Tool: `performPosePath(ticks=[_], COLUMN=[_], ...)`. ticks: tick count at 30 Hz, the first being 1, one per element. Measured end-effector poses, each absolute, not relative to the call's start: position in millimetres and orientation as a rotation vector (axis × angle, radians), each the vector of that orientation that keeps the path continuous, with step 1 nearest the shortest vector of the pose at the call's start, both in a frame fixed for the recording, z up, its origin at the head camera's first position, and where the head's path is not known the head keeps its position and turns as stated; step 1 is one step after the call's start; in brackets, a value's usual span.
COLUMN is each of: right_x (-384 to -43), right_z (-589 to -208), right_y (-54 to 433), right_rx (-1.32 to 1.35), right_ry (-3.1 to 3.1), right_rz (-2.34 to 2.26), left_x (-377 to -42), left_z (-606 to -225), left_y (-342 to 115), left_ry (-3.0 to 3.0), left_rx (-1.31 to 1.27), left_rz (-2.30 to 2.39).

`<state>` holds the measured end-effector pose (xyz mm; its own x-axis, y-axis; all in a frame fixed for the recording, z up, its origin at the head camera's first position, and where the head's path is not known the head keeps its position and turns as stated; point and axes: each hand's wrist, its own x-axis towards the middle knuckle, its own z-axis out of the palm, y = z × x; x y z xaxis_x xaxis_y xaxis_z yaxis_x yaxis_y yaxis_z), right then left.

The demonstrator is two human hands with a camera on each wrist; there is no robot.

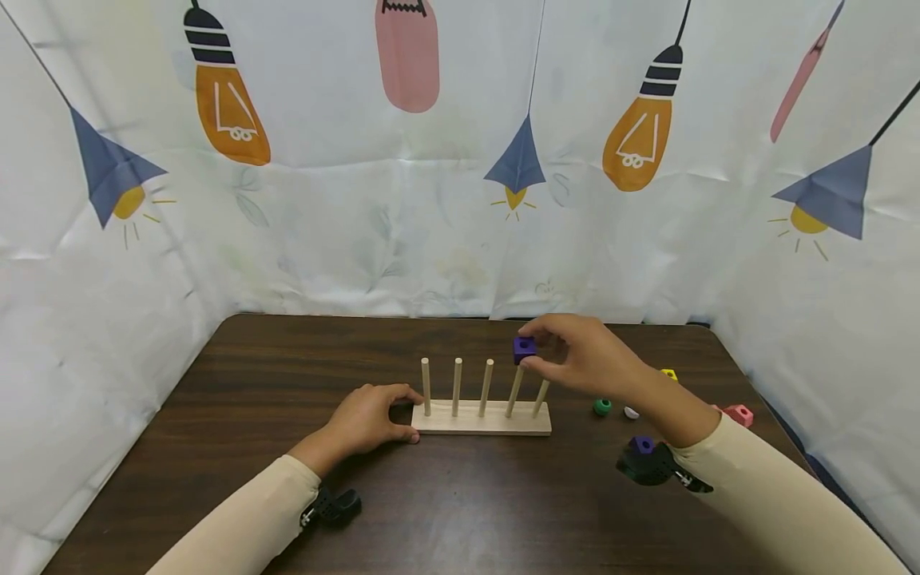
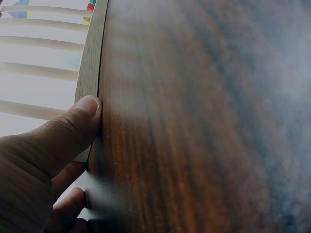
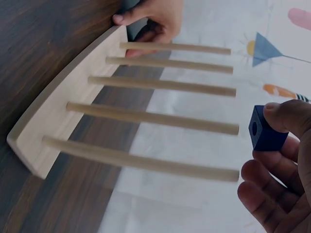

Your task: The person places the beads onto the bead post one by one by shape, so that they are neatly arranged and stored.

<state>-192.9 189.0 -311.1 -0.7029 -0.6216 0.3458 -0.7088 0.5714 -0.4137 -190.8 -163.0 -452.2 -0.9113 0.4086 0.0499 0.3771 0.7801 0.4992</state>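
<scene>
A wooden peg stand (image 1: 470,427) with several upright pegs sits on the table. My left hand (image 1: 372,419) grips the left end of its base. In the left wrist view the thumb (image 2: 73,124) presses the base's front side, and the right wrist view shows the fingers behind it. Between thumb and fingers my right hand (image 1: 585,355) pinches a purple cube bead (image 1: 524,350). This bead, dark blue in the right wrist view (image 3: 265,130), is held just off the tip of the second peg (image 3: 155,118) from the stand's right end, its hole facing the peg.
Right of the stand lie a green bead (image 1: 601,407), a white bead (image 1: 631,413), a yellow bead (image 1: 669,374), red beads (image 1: 739,414) and another purple cube bead (image 1: 643,445), partly covered by the right arm and its wrist camera. A printed curtain (image 1: 446,263) rises behind the brown table (image 1: 460,503).
</scene>
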Motion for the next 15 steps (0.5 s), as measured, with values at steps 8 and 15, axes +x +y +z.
performPosePath(ticks=[8,15], right_x=[-194.6,-195.0], right_z=[-314.9,-318.4], right_y=[172.1,158.8], right_rx=[1.146,1.158], right_ry=[-2.6,-2.612], right_rz=[0.823,0.825], left_x=[-191.0,-191.2], left_z=[-452.5,-453.0], left_y=[-162.4,-163.6], left_ry=[2.901,2.899], left_rx=[0.646,0.654], left_rz=[0.801,0.811])
